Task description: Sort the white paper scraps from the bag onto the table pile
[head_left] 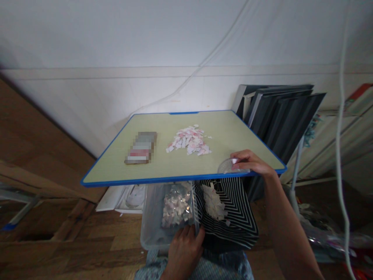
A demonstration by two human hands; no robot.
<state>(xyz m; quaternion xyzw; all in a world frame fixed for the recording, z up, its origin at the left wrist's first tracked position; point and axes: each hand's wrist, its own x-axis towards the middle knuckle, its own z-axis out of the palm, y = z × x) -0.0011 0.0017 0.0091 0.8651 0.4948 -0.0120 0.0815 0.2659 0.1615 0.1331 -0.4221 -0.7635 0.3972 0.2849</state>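
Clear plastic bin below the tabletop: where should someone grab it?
Probably hold the bin by its near rim, coming from the near side: the tabletop hides the far end, not the near. The open top offers an edge to pinch; the left hand is at the right corner.

No text, number or sign can be read. The rectangular grey, white and red object [141, 148] on the pale-green, blue-edged worktop [175, 167] is pixelated; any marks on the heaped white-and-pink flat pieces [190, 140] are too small to read.

Right grip [251, 161] holding clear disc [225, 167]; left grip [186, 244] at bin [149, 223].
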